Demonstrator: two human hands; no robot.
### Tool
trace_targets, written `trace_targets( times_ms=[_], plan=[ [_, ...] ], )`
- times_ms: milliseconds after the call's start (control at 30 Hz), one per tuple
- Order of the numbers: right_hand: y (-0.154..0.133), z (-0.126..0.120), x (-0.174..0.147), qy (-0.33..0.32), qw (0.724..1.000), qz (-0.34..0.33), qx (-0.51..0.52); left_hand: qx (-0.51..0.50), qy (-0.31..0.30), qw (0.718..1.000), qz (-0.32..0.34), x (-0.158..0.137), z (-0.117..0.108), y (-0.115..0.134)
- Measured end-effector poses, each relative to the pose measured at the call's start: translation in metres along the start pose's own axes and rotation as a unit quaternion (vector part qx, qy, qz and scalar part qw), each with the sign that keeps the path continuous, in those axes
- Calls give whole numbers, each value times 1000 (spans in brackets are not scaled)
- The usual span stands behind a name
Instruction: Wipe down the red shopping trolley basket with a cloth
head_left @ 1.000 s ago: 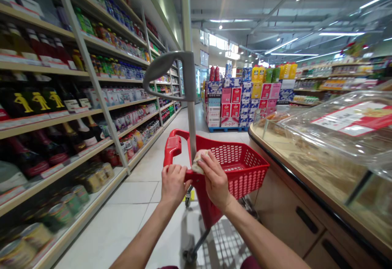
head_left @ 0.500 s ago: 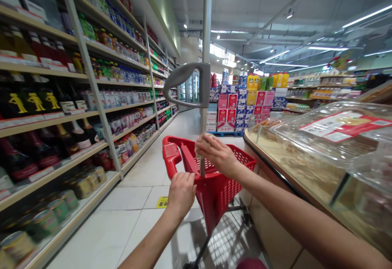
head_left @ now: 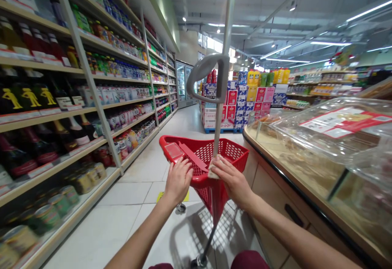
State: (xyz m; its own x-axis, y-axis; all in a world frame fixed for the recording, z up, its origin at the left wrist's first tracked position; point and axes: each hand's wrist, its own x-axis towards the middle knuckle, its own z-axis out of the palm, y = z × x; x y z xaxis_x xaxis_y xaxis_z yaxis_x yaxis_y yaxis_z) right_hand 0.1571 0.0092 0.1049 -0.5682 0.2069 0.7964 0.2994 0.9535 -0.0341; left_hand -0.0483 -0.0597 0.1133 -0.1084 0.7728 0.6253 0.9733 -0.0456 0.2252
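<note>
A red plastic shopping cart [head_left: 226,148] stands in front of me, with a metal pole [head_left: 218,126] rising from its near corner. A grey loop handle [head_left: 208,79] is fixed on that pole. My left hand [head_left: 178,181] grips the cart's near rim, its fingers curled over the edge. My right hand [head_left: 230,176] presses a pale, crumpled cloth [head_left: 213,172] against the foot of the pole, where it meets the rim. Part of the cloth is hidden under the fingers.
Shelves [head_left: 122,67] of bottles, cans and cartons line the left side. At right is a display counter [head_left: 272,154] with clear covers [head_left: 306,126] over food. Stacked drink boxes [head_left: 226,114] stand farther down the aisle, and white tiles [head_left: 119,224] cover the floor.
My right hand has slid down the pole with the cloth, to its foot. The cart has turned; its pole and grey handle have shifted right and now lean right. My left hand stays on the rim.
</note>
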Motion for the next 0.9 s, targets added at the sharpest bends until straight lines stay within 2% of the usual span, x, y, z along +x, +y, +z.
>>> trace_targets(
  times_ms=[100,167,267,333,367,467,533,600,667,733,800,900],
  plan=[
    [-9,10,1,58,994,89,33,9,-1,1000,11,1,11,12],
    [-10,16,-6,80,988,125,46,19,6,1000,18,-1,15,25],
    [-1,15,-26,75,981,161,80,2,-19,998,54,-1,14,34],
    [9,9,-38,64,974,189,105,-25,-32,997,72,6,11,28],
    [14,5,-41,59,970,206,112,-30,-27,998,58,11,10,22],
    [22,-6,-38,57,956,269,100,-8,-8,999,-40,27,12,7],
    [18,-10,-29,64,950,295,72,12,-22,998,-61,34,17,4],
    [6,-11,-17,81,954,285,39,20,-32,998,-42,36,22,8],
    [-9,-11,-6,86,968,235,12,23,-26,999,-24,33,25,13],
    [-17,-13,1,62,985,164,-3,18,-17,1000,-2,29,25,14],
    [-13,-16,2,23,992,126,-22,4,-20,999,36,26,23,9],
    [9,-22,-7,16,981,184,-55,-13,-14,999,38,22,19,-5]
  ],
)
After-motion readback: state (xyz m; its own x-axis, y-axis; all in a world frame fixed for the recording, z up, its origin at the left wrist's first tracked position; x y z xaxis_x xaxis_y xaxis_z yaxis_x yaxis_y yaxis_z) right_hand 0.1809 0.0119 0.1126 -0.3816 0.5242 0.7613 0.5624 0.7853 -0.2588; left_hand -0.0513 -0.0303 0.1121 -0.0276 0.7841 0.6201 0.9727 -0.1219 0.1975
